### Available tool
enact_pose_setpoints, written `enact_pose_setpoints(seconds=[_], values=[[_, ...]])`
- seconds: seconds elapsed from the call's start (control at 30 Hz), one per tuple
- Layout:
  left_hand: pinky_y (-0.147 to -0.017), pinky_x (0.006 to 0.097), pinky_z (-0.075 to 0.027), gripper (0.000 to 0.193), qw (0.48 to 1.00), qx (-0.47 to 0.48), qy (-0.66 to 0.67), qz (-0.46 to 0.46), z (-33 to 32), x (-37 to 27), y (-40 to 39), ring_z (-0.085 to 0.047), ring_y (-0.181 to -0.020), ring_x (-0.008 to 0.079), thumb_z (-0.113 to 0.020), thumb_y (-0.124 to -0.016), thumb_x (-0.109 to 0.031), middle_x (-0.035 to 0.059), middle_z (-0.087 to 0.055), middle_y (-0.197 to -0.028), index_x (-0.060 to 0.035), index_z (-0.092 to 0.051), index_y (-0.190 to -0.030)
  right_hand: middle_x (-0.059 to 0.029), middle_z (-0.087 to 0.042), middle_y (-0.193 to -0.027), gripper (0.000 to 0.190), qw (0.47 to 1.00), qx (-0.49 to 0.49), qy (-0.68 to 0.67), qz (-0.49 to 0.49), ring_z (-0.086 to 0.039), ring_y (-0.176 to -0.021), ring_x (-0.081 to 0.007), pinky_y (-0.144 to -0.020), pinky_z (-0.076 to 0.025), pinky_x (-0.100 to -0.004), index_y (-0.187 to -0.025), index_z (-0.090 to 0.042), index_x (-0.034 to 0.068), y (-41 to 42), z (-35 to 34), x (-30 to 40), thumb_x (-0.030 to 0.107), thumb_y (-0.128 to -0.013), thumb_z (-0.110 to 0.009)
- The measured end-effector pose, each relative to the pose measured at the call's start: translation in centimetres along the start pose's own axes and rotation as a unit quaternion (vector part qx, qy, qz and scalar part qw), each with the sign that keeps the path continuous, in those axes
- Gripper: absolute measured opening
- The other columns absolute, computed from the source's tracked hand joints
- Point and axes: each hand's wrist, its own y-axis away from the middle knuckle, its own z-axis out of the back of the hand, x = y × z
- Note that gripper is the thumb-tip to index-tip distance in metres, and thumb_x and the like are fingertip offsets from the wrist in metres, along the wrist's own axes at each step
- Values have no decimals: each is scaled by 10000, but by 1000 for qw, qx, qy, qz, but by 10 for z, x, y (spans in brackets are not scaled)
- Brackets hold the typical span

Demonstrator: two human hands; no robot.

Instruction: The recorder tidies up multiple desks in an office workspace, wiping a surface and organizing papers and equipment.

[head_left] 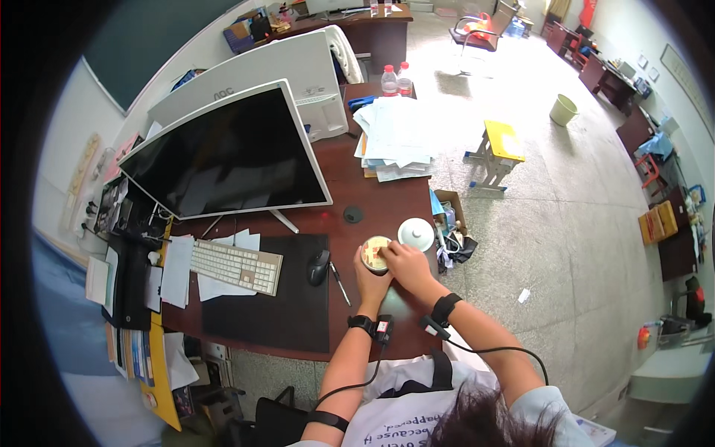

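Note:
Near the desk's right edge, my left hand [371, 282] is wrapped around a small round container [375, 252] with a yellowish patterned top. The fingers of my right hand [409, 267] rest on the top's right side; whether they pinch anything is hidden. A white lid with a knob [415, 234] lies on the desk just above my right hand. To the left of the container are a black-and-silver pen [339, 283] and a black computer mouse [318, 268] on a dark desk mat [268, 321]. A small dark round object [353, 214] lies above them.
A monitor [229, 162] and a keyboard [237, 266] occupy the desk's left part. Stacked papers [394, 134] and red-capped bottles [389, 81] stand at the back. On the floor to the right are a filled cardboard box [459, 209], a yellow-topped stool [504, 139] and a bin [563, 110].

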Motion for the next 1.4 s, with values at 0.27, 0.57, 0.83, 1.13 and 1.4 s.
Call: enact_pose_setpoints(seconds=[0.27,0.57,0.83,1.13,1.4], values=[[-1005,405,-350,834,996,20,-72,42,5,15,2,-396,-1235,344,-759,-696,-273,202,-407,-1316,-41,-301,-1354,-56,-562,-876,156,990,-20,-136,-10,-603,-767,-255,-649,-498,-358,-894,-660,119,-39,-23,30,168,-770,-578],[-949,370,-419,867,997,-66,9,43,31,-11,41,-505,-1133,296,-849,-580,-191,171,-502,-1223,1,-363,-1271,-120,-577,-1045,309,956,-102,-274,20,-605,-880,-289,-747,-502,-375,-1074,-583,58,21,6,9,88,-768,-620],[-992,362,-371,838,986,-123,-31,107,86,-26,78,-458,-1155,241,-822,-632,-117,167,-430,-1235,24,-306,-1277,-130,-411,-1334,474,969,136,-203,43,-433,-1191,-307,-965,-387,-409,-1228,-484,66,105,-48,-32,203,-790,-602],[-1020,372,-336,862,967,-204,-82,127,127,-10,76,-411,-1203,271,-802,-672,-115,199,-385,-1277,48,-245,-1310,-117,-416,-1365,428,916,210,-223,260,-332,-1308,-283,-1079,-278,-424,-1239,-503,63,97,-66,-21,254,-858,-546],[-1031,368,-328,832,944,-293,-69,133,160,7,38,-410,-1217,268,-793,-703,-149,199,-386,-1294,41,-253,-1307,-120,-359,-1407,472,957,191,-164,147,-296,-1326,-284,-1088,-245,-439,-1296,-452,63,60,-98,8,258,-873,-528]])
